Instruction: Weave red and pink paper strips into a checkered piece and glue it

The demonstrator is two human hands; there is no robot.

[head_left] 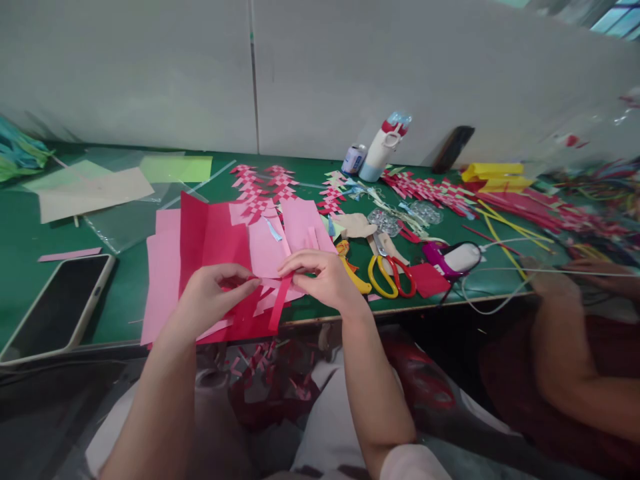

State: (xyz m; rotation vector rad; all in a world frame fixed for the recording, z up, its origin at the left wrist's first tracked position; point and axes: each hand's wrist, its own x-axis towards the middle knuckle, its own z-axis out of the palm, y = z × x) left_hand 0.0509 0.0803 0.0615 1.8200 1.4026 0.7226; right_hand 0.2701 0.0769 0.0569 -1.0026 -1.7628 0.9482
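Note:
My left hand (pixel 213 293) and my right hand (pixel 325 277) meet over the near edge of a green table (pixel 125 287). Both pinch thin red and pink paper strips (pixel 280 300) that hang down past the edge. Under the hands lie pink sheets (pixel 163 280) and red sheets (pixel 210 233) of paper. Woven red-and-pink paper pieces (pixel 260 187) lie just beyond them.
A phone (pixel 57 310) lies at the near left. Scissors (pixel 387 273) and a glue gun (pixel 453 259) lie to the right of my hands. A bottle (pixel 383 150) stands by the back wall. Another person's arm (pixel 560 333) works at the right. Paper scraps lie in my lap.

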